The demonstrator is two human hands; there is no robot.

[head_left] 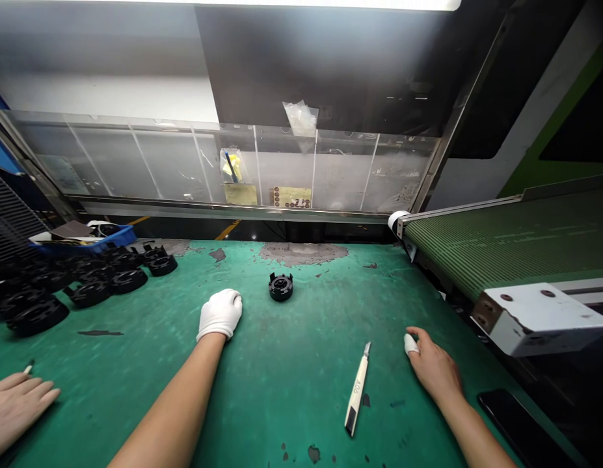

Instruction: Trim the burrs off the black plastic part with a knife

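My left hand (220, 315), in a white glove, rests on the green table in a loose fist; nothing shows in it. Just beyond it to the right, apart from it, a round black plastic part (280, 287) with upright tabs lies on the table. My right hand (435, 367) is bare except for a white cover on the thumb. It lies on the table at the right, fingers loosely apart and holding nothing I can see. Between my hands, nearer to the right one, lies a cream utility knife (358, 390) with its blade out, touched by neither hand.
Several similar black parts (89, 286) stand at the left, before a blue tray (86, 240). Another person's hand (21, 400) reaches in at the lower left. A green conveyor belt (520, 227) and its white bracket (545, 315) border the right. A dark phone (520, 426) lies lower right.
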